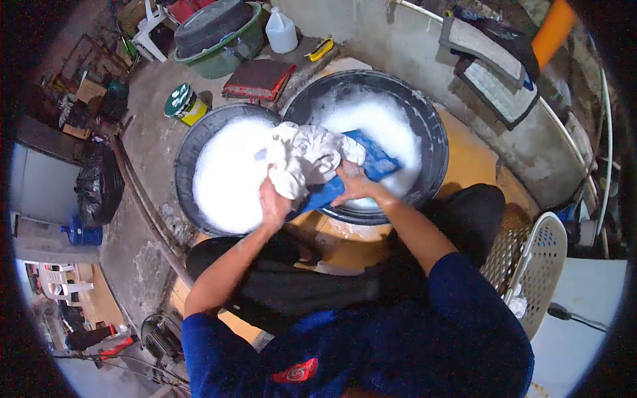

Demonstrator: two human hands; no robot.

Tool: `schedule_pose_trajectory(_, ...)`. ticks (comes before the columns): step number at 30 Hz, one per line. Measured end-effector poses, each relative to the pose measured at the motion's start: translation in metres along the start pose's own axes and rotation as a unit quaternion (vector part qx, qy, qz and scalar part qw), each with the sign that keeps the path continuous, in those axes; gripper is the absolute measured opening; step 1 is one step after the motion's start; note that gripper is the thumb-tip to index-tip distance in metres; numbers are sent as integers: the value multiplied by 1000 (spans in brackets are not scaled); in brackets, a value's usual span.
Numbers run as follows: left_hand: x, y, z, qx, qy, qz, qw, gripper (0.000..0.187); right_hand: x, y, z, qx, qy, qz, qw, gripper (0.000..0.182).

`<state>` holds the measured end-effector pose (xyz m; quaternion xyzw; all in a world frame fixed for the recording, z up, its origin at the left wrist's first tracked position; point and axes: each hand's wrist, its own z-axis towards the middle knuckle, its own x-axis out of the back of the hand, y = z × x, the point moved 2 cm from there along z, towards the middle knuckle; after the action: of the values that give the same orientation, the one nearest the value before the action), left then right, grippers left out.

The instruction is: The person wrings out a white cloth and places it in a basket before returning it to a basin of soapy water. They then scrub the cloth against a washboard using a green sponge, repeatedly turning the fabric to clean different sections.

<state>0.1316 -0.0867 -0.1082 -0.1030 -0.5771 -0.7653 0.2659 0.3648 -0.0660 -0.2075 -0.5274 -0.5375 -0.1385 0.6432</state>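
A bunched white cloth [312,154] is held up over the place where two round dark tubs meet. My left hand [272,202] grips its left lower side, fingers partly hidden by the folds. On the right, my right hand [353,182] has its fingers pressed into the same cloth. Beneath the cloth lies a blue flat piece [375,158], perhaps a washboard, reaching across the rim of the right tub [434,142]; its middle is covered. Thick white suds [229,172] fill the left tub [184,162], and more foam floats in the right one.
Behind the tubs are a folded dark red-edged mat [259,79], a bucket with a yellow label [186,105], a white jug [281,32] and a green basin [222,63]. A perforated laundry basket [541,265] stands at right. Mats [501,89] hang over the low wall.
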Motion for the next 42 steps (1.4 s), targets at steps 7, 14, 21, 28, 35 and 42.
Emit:
schedule_pose_trajectory(7, 49, -32, 117, 116, 9, 78, 990, 25, 8, 3, 53, 50, 208, 130, 968, 91)
schedule_pose_trajectory(14, 28, -38, 137, 144, 51, 66, 986, 29, 0, 57, 43, 55, 129, 173, 975, 56)
schedule_pose_trajectory(21, 18, -42, 154, 165, 25, -21, 986, 21, 151, 83, 12, -3, -101, -61, 993, 24)
schedule_pose_trajectory(28, -62, -57, 102, 6, -126, 90, 988, 45, 133, 189, -13, -109, -216, -278, 930, 26)
schedule_pose_trajectory(35, -61, 14, 59, 67, -221, 81, 970, 82, 74, -1, 38, 14, 25, 130, 991, 93)
schedule_pose_trajectory(42, -42, 6, 16, 49, -394, 193, 897, 85, 60, -7, 105, 52, 180, 71, 980, 62)
